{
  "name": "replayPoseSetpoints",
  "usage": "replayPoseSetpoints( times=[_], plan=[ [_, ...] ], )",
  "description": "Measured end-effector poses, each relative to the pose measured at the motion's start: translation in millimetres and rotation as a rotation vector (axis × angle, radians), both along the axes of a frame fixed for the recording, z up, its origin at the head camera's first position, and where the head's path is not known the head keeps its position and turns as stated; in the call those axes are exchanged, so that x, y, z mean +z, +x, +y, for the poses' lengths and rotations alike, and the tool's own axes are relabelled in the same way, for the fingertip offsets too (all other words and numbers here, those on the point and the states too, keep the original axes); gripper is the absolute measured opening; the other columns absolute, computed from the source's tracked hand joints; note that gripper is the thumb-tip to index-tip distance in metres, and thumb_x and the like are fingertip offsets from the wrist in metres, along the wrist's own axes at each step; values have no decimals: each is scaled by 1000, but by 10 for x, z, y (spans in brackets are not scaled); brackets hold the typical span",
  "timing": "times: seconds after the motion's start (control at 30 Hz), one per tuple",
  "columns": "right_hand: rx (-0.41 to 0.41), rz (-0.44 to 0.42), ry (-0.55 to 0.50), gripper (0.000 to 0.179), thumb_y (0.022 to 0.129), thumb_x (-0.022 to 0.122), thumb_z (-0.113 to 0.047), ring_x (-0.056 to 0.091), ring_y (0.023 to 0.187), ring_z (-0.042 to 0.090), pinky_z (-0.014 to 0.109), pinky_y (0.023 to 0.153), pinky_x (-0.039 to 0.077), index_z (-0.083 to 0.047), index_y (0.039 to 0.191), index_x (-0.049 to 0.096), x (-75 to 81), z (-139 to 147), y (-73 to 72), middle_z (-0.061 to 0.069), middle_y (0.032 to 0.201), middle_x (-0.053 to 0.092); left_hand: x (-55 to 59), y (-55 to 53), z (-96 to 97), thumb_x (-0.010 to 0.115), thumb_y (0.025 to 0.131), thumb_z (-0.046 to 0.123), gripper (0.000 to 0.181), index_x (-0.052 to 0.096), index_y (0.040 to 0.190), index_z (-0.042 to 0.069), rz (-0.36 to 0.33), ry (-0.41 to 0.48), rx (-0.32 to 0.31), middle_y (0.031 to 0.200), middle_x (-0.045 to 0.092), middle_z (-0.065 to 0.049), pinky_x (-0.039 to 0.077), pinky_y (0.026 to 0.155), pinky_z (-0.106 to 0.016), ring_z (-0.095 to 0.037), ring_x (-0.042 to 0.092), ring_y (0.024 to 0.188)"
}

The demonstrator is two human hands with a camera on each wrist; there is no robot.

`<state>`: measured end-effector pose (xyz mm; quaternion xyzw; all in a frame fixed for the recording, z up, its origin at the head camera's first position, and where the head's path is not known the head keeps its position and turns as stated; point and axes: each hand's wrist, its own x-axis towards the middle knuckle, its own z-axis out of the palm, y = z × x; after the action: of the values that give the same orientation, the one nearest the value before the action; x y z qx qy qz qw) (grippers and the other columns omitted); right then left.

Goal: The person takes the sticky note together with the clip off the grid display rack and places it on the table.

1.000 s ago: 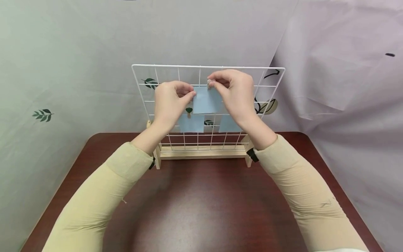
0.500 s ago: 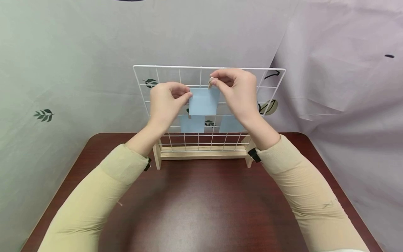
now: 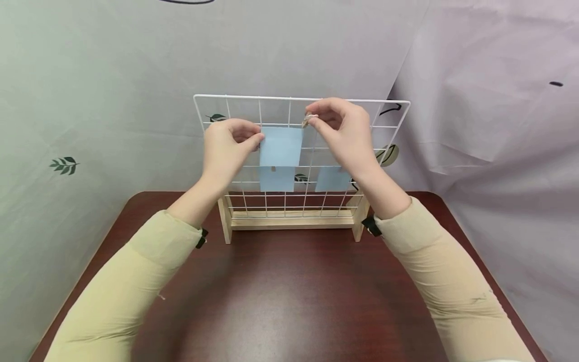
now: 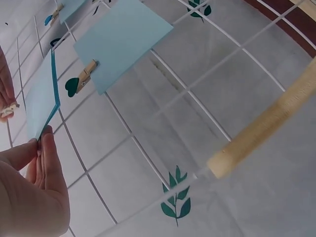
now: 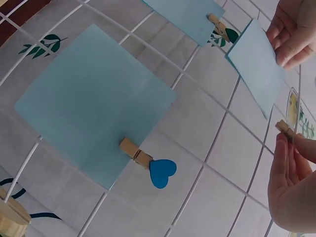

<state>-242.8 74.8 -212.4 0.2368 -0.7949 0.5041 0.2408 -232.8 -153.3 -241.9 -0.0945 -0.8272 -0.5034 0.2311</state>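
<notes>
Covering the background, a pale cloth (image 3: 117, 75) printed with leaves is seen behind the bench (image 3: 280, 296), whose top is dark red. On the bench, a white wire grid (image 3: 298, 98) is held up by a wooden stand (image 3: 291, 225). The forearms are covered by pale yellow sleeves (image 3: 445, 266). The left hand (image 3: 226, 151) and the right hand (image 3: 347, 133) are raised in front of the grid's upper part, nearly level. By the left hand's thumb and fingers, the left edge of the blue top card (image 3: 281, 146) is pinched; whether the grid is touched by that card cannot be told. The upper part of the left card (image 3: 278, 181) is overlapped by it in the head view, and the right card (image 3: 332, 179) is placed lower right, apart. By the right hand's fingers, the held peg (image 5: 284, 129) is pinched just beside the top card's upper right corner, a gap being shown in the wrist views. The lower cards are clipped at their upper edges by wooden pegs (image 5: 136, 152), tipped with a green heart (image 4: 72, 87) on the left card and a blue heart (image 5: 162, 173) on the right card.
</notes>
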Motion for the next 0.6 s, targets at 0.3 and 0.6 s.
replayPoseSetpoints(
  times=[0.3,0.6],
  plan=[
    [60,-32,-76,19,98,71,5,69,85,-5,18,83,58,7,116,76,-50,105,-13,22,115,77,-20,17,-123,78,95,5,16,80,106,-5,-53,88,-30,93,80,-10,62,75,-16,6,70,67],
    [52,-48,-43,18,100,69,2,69,86,-2,15,82,55,6,116,75,-111,216,-20,21,114,77,-43,89,-293,77,94,2,18,77,108,-9,-79,156,-45,73,69,24,63,74,-17,4,71,65]
  ],
)
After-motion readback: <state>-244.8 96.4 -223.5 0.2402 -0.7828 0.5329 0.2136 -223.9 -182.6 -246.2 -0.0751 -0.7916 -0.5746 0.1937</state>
